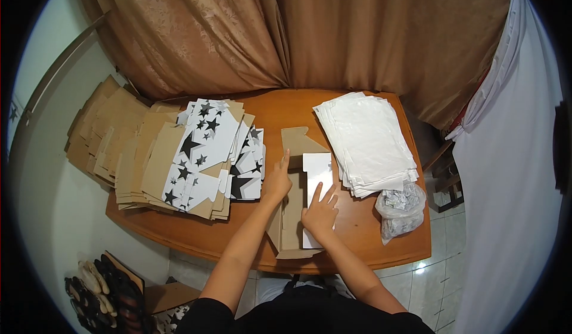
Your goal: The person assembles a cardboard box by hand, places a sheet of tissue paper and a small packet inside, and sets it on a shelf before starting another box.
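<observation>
An open cardboard box [292,214], brown inside, stands near the front middle of the table. A white panel [316,171] of the box, with a little star print, lies along its right side. My right hand [320,212] rests on this panel with its fingers spread. My left hand [277,182] is against the box's left edge, index finger stretched away from me; part of its fingers is hidden. A brown end flap [295,139] stands up at the box's far end.
Flat cardboard blanks [128,143] and star-printed box blanks [199,149] are stacked at the left of the wooden table [363,227]. At the right lie a pile of white sheets [369,140] and a clear plastic bag [402,209] with crumpled contents. Shoes [107,292] sit lower left.
</observation>
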{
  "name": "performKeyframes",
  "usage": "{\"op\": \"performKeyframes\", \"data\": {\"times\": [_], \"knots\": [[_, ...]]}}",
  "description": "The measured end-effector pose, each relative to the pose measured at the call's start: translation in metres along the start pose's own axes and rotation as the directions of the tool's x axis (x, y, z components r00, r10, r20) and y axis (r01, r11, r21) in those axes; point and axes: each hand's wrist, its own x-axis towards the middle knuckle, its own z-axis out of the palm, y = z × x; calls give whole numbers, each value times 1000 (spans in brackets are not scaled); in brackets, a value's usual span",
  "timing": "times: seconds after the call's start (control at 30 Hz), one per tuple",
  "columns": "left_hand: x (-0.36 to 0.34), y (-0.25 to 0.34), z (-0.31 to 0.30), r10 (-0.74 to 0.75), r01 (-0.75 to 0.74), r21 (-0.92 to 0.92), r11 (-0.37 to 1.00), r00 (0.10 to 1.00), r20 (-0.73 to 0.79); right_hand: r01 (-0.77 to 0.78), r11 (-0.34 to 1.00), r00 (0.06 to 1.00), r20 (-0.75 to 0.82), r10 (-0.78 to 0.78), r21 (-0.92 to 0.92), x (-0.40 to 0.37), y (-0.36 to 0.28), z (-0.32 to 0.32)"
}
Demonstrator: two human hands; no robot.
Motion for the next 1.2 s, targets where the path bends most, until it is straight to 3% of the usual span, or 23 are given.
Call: {"op": "performKeyframes", "data": {"times": [0.1, 0.23, 0.43, 0.5, 0.67, 0.77, 0.97, 1.07, 1.1, 1.2], "knots": [[2, -4, -4, -14, 12, 33, 999, 999, 50, -9, 1000, 996, 84, 10, -11, -17, -5, -3], [-8, 4, -11, -26, 24, 26, 999, 996, 84, -14, 999, 1000, 17, 15, -36, -20, -3, 7], [-36, -16, 10, 169, -168, 19, 986, 975, -145, -44, 999, 997, 66, 44, 1, -12, -5, 3], [-67, -21, 8, 222, -227, -117, 967, 973, -62, -69, 997, 991, 114, 64, 44, -13, -6, -3], [-167, -48, -16, 408, -356, -310, 881, 905, 121, -44, 997, 998, 36, 41, 68, -13, -3, 4], [-212, -50, -30, 488, -426, -390, 816, 870, 71, -32, 998, 999, 13, 32, 51, -13, -4, 6], [-220, -21, -38, 444, -431, -307, 849, 896, -29, -19, 999, 1000, 12, 18, 47, -14, -4, 8], [-205, -5, -27, 205, -227, -355, 907, 974, -98, -16, 982, 1000, 10, 14, 187, -9, 3, 7], [-201, 8, -28, 101, -181, -409, 894, 973, -209, -15, 965, 1000, 9, 13, 262, -6, 7, 6], [-190, 13, -18, 133, -224, -219, 950, 921, -365, -32, 941, 998, 69, 9, 337, 2, 16, 2]]}}
